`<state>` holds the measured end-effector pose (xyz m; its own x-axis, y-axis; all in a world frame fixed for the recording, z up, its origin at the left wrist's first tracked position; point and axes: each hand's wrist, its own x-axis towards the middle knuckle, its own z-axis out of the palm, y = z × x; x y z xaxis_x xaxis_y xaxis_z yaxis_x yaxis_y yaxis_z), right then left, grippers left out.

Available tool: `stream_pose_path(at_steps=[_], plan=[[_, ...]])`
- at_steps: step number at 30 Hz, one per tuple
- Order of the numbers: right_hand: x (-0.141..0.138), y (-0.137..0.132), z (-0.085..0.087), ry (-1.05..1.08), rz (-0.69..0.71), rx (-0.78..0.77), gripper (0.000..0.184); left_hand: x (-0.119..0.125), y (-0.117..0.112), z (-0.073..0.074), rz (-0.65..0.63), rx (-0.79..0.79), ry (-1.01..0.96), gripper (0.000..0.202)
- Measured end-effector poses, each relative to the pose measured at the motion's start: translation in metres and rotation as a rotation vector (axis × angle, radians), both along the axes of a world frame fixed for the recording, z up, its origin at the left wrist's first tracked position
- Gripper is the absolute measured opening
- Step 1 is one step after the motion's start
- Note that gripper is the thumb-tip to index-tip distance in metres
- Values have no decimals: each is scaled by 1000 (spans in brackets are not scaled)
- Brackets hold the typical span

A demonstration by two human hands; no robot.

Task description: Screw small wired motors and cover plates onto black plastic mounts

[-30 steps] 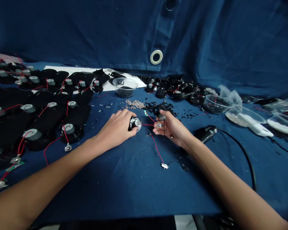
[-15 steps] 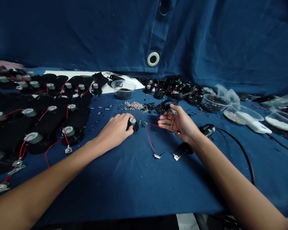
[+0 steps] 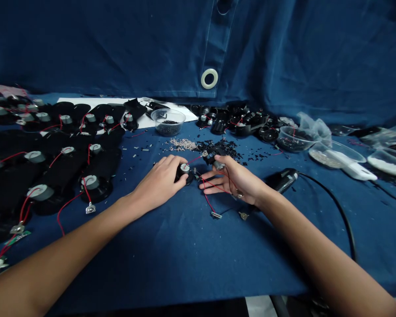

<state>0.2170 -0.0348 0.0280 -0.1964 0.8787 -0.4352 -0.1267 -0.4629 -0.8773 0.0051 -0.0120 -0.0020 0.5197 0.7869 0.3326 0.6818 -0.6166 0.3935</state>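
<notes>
My left hand (image 3: 160, 182) grips a small round black speaker (image 3: 184, 173) with a silver centre, resting it on the blue cloth. My right hand (image 3: 232, 181) pinches a small black part (image 3: 213, 156) between thumb and fingers. Thin red wires (image 3: 207, 198) run from that part across my right fingers, ending in small metal terminals (image 3: 216, 215) on the cloth. My hands are close together, a short gap between the speaker and my right fingertips.
Rows of black units with grey caps and red wires (image 3: 39, 192) fill the left side. Scattered black bits and silver pieces (image 3: 183, 145) lie ahead. Clear bowls (image 3: 167, 122) stand behind them, and a black corded tool (image 3: 284, 180) lies to the right.
My right hand has moved left, toward the speaker, and the black part in it now sits lower. The wires and terminals have shifted closer. My left hand stays on the speaker.
</notes>
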Motion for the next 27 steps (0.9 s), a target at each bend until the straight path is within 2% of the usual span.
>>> stream_pose_path(at_steps=[3, 5, 10, 17, 21, 27], plan=[[-1, 1, -3, 9, 6, 7, 30, 2, -3, 2, 25, 89, -84, 25], [-1, 2, -5, -6, 10, 13, 29, 3, -6, 4, 42, 145, -131, 20], [-1, 1, -5, -54, 50, 53, 32, 5, -9, 5, -43, 192, -166, 6], [-3, -2, -4, -94, 88, 61, 37, 6, -8, 1, -92, 200, -162, 15], [-4, 0, -13, -164, 60, 158, 41, 7, -8, 1, -88, 205, -154, 13], [-8, 4, -21, -142, -9, 298, 35, 6, -9, 1, -79, 209, -124, 16]])
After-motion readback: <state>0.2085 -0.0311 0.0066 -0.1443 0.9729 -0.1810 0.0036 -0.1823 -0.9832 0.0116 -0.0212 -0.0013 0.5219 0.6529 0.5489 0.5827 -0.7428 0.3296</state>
